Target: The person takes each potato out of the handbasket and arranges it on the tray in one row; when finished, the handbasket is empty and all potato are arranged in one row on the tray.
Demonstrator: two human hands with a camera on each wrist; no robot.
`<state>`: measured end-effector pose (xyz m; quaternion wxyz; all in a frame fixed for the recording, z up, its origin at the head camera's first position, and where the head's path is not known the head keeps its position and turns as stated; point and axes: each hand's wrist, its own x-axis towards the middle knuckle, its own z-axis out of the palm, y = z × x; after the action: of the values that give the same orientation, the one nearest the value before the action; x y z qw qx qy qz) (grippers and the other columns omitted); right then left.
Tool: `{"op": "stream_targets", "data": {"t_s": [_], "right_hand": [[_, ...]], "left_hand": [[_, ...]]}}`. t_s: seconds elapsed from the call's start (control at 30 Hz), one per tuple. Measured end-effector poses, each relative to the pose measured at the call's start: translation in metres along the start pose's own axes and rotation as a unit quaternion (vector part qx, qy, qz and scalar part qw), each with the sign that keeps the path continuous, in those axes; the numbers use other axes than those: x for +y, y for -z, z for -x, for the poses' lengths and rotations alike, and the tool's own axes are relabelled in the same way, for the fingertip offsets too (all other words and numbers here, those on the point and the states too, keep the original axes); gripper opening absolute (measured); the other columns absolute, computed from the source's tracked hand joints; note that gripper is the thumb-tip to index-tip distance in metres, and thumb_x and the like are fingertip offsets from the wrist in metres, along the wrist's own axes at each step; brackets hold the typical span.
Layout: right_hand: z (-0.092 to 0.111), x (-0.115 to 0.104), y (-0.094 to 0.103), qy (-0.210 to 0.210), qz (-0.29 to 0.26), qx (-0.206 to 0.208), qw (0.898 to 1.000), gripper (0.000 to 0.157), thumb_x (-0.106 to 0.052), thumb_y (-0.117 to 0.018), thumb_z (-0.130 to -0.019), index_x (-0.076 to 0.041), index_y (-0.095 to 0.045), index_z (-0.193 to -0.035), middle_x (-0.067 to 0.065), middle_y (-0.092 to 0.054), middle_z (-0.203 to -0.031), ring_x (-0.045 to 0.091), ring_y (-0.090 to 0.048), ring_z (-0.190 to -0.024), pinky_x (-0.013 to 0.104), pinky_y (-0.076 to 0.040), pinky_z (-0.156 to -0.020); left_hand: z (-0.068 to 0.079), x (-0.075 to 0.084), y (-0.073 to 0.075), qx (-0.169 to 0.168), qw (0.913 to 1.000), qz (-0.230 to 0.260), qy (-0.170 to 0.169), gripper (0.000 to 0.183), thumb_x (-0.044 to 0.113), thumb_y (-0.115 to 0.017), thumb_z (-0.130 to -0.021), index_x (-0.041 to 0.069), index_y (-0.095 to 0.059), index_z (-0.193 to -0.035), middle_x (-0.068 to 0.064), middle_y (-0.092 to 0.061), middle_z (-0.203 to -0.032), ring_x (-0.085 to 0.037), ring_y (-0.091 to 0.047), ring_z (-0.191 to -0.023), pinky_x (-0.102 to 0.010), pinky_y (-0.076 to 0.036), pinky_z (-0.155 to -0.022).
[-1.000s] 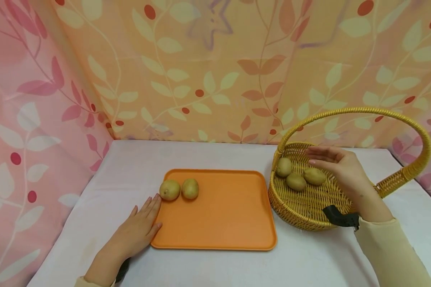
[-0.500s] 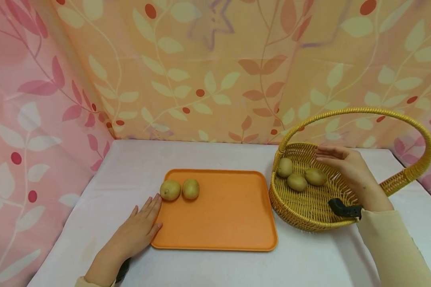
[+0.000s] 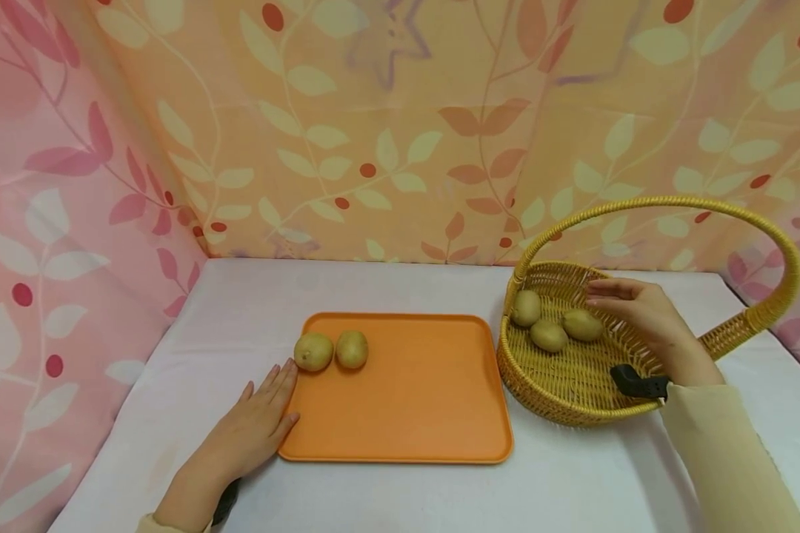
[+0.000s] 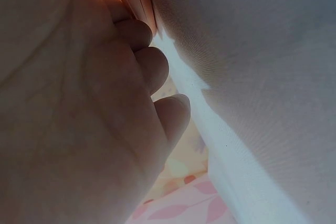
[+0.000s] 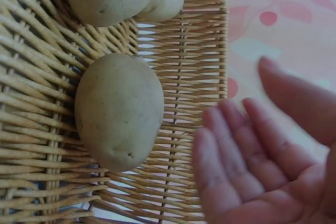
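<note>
My left hand [image 3: 256,422] rests at the left edge of the orange tray [image 3: 407,400], its fingers extended along the rim. The left wrist view has the palm in shadow, with the fingertips by the tray's edge. Two potatoes, one larger [image 3: 314,352] and one smaller [image 3: 352,349], lie in the tray's upper left corner. Over the right part of the wicker basket [image 3: 560,392], my right hand [image 3: 640,314] hovers with nothing in it, fingers slightly bent and thumb apart. Three potatoes sit inside; the nearest one [image 5: 119,113] is beside the fingers, not touched.
The basket's tall arched handle [image 3: 673,201] rises over the right hand and forearm. White cloth [image 3: 373,289] covers the table. Floral fabric [image 3: 400,148] hangs behind and at the left. A black strap piece [image 3: 636,383] sits at the right wrist.
My right hand has shifted slightly to the right over the basket, away from the potatoes. The left hand, tray and potatoes stay in place.
</note>
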<state>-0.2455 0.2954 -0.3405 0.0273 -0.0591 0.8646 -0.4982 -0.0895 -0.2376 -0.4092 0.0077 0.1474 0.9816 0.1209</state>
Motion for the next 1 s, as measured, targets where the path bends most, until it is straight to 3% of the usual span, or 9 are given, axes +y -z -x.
{"op": "stream_targets", "data": {"t_s": [0.1, 0.17, 0.27, 0.37, 0.47, 0.6, 0.67, 0.87, 1.0], "right_hand": [[-0.0002, 0.0012, 0.0008, -0.017, 0.033, -0.016, 0.999, 0.055, -0.027, -0.067, -0.089, 0.008, -0.052, -0.128, -0.027, -0.061, -0.098, -0.014, -0.051, -0.09, 0.04, -0.031, -0.105], [-0.0011, 0.0019, 0.0002, -0.024, 0.037, -0.026, 0.999, 0.058, -0.026, -0.067, -0.089, 0.011, -0.049, -0.13, -0.023, -0.061, -0.101, -0.014, -0.051, -0.089, 0.057, -0.025, -0.104], [-0.0031, 0.0027, -0.0008, -0.024, 0.057, -0.043, 0.997, 0.056, -0.023, -0.066, -0.09, 0.012, -0.047, -0.131, 0.0, -0.063, -0.116, -0.015, -0.05, -0.087, 0.057, -0.026, -0.102], [-0.0056, 0.0039, -0.0014, -0.024, 0.084, -0.065, 0.994, 0.055, -0.021, -0.064, -0.091, 0.011, -0.046, -0.132, 0.025, -0.051, -0.13, -0.011, -0.049, -0.092, 0.056, -0.029, -0.101], [-0.0068, 0.0048, -0.0014, -0.028, 0.094, -0.085, 0.992, 0.056, -0.019, -0.062, -0.092, 0.012, -0.043, -0.134, 0.032, -0.044, -0.135, 0.011, -0.052, -0.11, 0.058, -0.028, -0.102], [-0.0072, 0.0073, -0.0016, -0.044, 0.087, -0.103, 0.99, 0.06, -0.019, -0.063, -0.091, 0.013, -0.039, -0.136, 0.034, -0.041, -0.135, 0.041, -0.038, -0.124, 0.061, -0.026, -0.101], [-0.0066, 0.0079, -0.0017, -0.052, 0.089, -0.104, 0.989, 0.062, -0.019, -0.064, -0.09, 0.014, -0.039, -0.136, 0.034, -0.042, -0.134, 0.039, -0.043, -0.121, 0.06, -0.028, -0.1], [-0.0038, 0.0078, -0.0014, -0.042, 0.114, -0.099, 0.988, 0.057, -0.016, -0.069, -0.086, 0.014, -0.047, -0.129, 0.029, -0.056, -0.123, -0.001, -0.052, -0.092, 0.038, -0.042, -0.091], [-0.0035, 0.0084, -0.0013, -0.026, 0.112, -0.124, 0.986, 0.05, -0.009, -0.07, -0.083, 0.016, -0.052, -0.123, 0.024, -0.063, -0.113, -0.001, -0.056, -0.085, 0.02, -0.046, -0.077]], "left_hand": [[-0.0001, -0.0008, -0.0003, -0.002, 1.0, 0.002, 0.002, 0.062, 0.023, -0.053, -0.096, -0.006, -0.028, -0.145, -0.019, -0.027, -0.151, -0.037, -0.025, -0.138, -0.062, -0.022, -0.105], [-0.0002, -0.0011, -0.0005, -0.005, 1.0, 0.004, 0.005, 0.062, 0.024, -0.053, -0.097, -0.006, -0.027, -0.145, -0.018, -0.026, -0.151, -0.037, -0.024, -0.138, -0.062, -0.021, -0.105], [-0.0001, -0.0021, -0.0012, -0.004, 1.0, 0.004, 0.003, 0.063, 0.025, -0.053, -0.097, -0.005, -0.027, -0.146, -0.018, -0.026, -0.151, -0.037, -0.024, -0.138, -0.062, -0.021, -0.105], [-0.0001, -0.002, -0.0008, -0.004, 1.0, 0.003, 0.004, 0.063, 0.025, -0.053, -0.097, -0.006, -0.027, -0.145, -0.019, -0.026, -0.151, -0.037, -0.024, -0.138, -0.063, -0.021, -0.105], [-0.0006, -0.0017, -0.0001, -0.006, 1.0, 0.004, 0.006, 0.063, 0.025, -0.053, -0.097, -0.006, -0.028, -0.145, -0.02, -0.026, -0.151, -0.038, -0.024, -0.138, -0.063, -0.021, -0.105], [-0.0005, -0.0007, 0.0013, -0.003, 1.0, 0.004, 0.004, 0.063, 0.024, -0.054, -0.096, -0.007, -0.029, -0.144, -0.021, -0.027, -0.15, -0.038, -0.026, -0.137, -0.063, -0.022, -0.104], [-0.0004, -0.0003, 0.0017, -0.003, 1.0, 0.005, 0.003, 0.063, 0.024, -0.054, -0.096, -0.007, -0.029, -0.144, -0.021, -0.028, -0.15, -0.038, -0.026, -0.137, -0.063, -0.022, -0.104], [-0.0007, 0.0002, 0.0016, -0.005, 1.0, 0.005, 0.004, 0.063, 0.024, -0.054, -0.096, -0.007, -0.029, -0.144, -0.021, -0.028, -0.15, -0.038, -0.026, -0.137, -0.063, -0.022, -0.104], [-0.0009, 0.0002, 0.0015, -0.005, 1.0, 0.004, 0.003, 0.063, 0.024, -0.054, -0.096, -0.007, -0.028, -0.144, -0.021, -0.028, -0.15, -0.038, -0.026, -0.137, -0.063, -0.022, -0.104]]}}
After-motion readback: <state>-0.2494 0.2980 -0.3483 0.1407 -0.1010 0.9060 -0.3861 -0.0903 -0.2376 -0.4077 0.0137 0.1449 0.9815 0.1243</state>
